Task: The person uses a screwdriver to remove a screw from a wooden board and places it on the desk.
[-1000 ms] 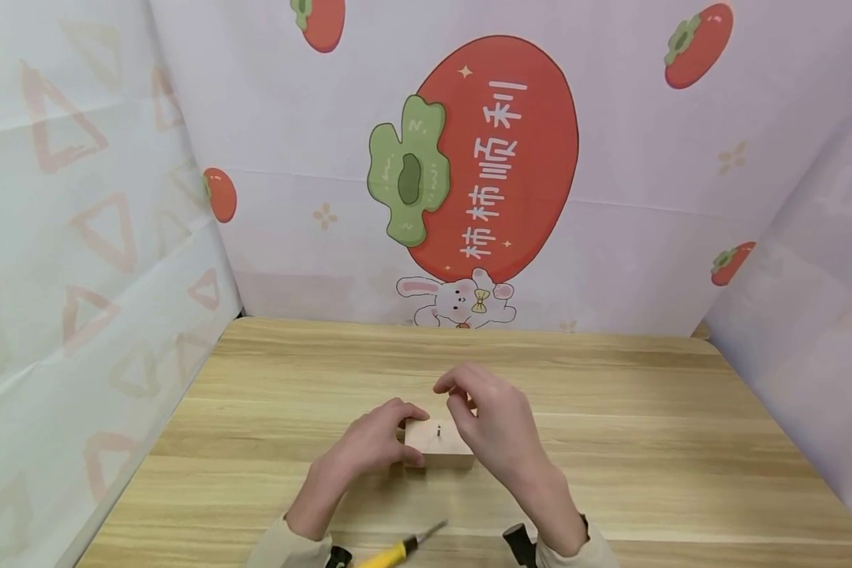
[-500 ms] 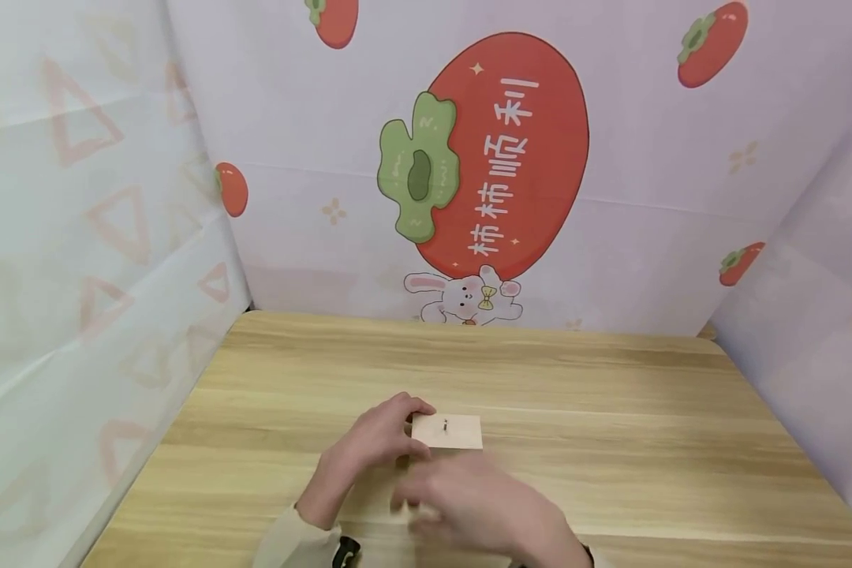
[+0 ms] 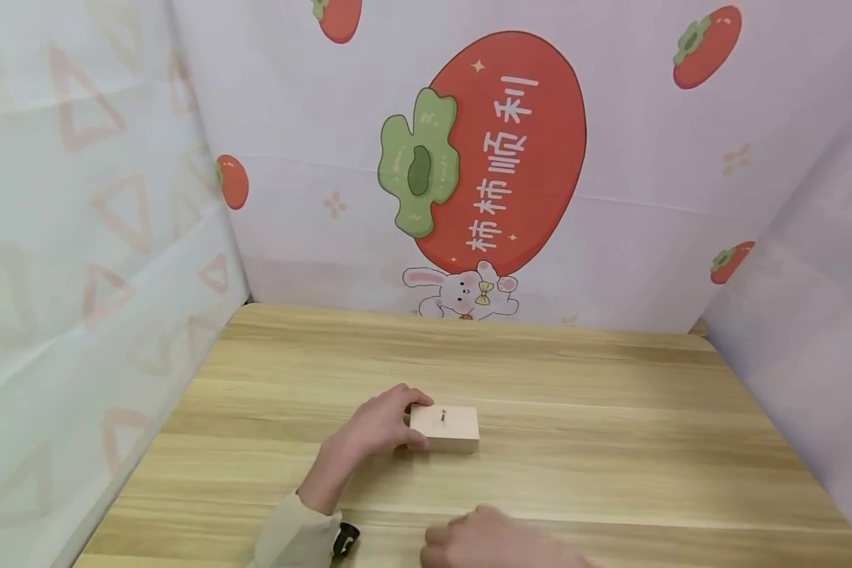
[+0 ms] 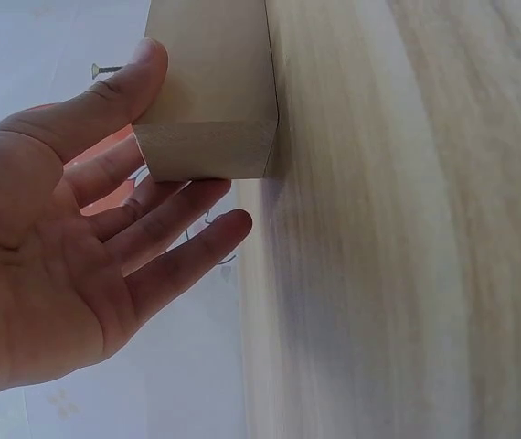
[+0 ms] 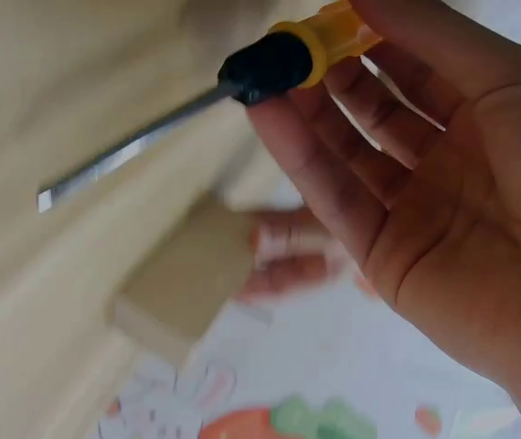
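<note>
A pale wooden block (image 3: 460, 426) lies on the table, with a small screw (image 3: 443, 416) standing up from its top. My left hand (image 3: 378, 424) grips the block's left end, thumb on the near side and fingers on the far side. In the left wrist view the screw (image 4: 107, 70) sticks well out of the block (image 4: 207, 73). My right hand (image 3: 484, 539) is at the bottom edge of the head view. A screwdriver (image 5: 268, 69) with a yellow handle, black collar and flat metal blade is held by the handle in that hand; the head view does not show it.
The wood-grain table (image 3: 610, 442) is enclosed by hanging cloths at the back and sides. Printed persimmons and a rabbit decorate the back cloth (image 3: 625, 158).
My right hand has come away from above the block toward the table's near edge, where the screwdriver lay, and now holds it. The left hand stays on the block.
</note>
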{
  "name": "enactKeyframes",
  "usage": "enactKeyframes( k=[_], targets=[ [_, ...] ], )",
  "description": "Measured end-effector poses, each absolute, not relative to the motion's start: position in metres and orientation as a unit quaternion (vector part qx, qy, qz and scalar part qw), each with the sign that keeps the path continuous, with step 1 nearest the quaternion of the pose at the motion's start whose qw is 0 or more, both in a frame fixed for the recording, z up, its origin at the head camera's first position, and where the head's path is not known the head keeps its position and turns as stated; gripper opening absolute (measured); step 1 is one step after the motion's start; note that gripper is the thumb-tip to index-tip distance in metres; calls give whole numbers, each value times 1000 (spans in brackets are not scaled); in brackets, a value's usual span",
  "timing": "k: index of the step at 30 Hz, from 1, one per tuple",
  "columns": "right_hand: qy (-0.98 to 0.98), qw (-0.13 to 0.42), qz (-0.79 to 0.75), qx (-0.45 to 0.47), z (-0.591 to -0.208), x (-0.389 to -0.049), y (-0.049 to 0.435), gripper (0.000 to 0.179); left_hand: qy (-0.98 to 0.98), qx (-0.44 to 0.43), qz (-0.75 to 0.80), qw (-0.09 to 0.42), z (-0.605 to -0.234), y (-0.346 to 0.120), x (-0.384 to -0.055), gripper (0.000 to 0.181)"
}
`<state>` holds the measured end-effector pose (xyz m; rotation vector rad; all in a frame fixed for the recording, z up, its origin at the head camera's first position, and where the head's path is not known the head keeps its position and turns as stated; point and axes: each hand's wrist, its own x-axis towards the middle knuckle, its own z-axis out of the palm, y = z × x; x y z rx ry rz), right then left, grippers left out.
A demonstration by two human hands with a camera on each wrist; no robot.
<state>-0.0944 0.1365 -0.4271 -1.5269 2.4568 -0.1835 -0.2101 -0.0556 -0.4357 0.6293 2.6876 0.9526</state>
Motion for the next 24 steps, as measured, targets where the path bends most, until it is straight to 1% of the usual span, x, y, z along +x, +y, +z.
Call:
enactKeyframes(
  k=[2,5,11,18,24],
  targets=[
    [856,59,-54,-511,-406,-109,141,8,915,216,323,111,-436,-56,-211,55],
    [882,1,-127,-455,-387,-132,149,20,913,220,326,109,-437,-56,-212,54],
    [891,-101,-261,-358,-369,-162,158,28,912,219,327,118,-436,-56,-211,56],
    [851,-162,-403,-294,-365,-177,152,42,910,217,330,124,-433,-54,-212,55],
    [840,-198,-425,-274,-367,-184,142,49,909,219,331,127,-433,-54,-213,55]
  ],
)
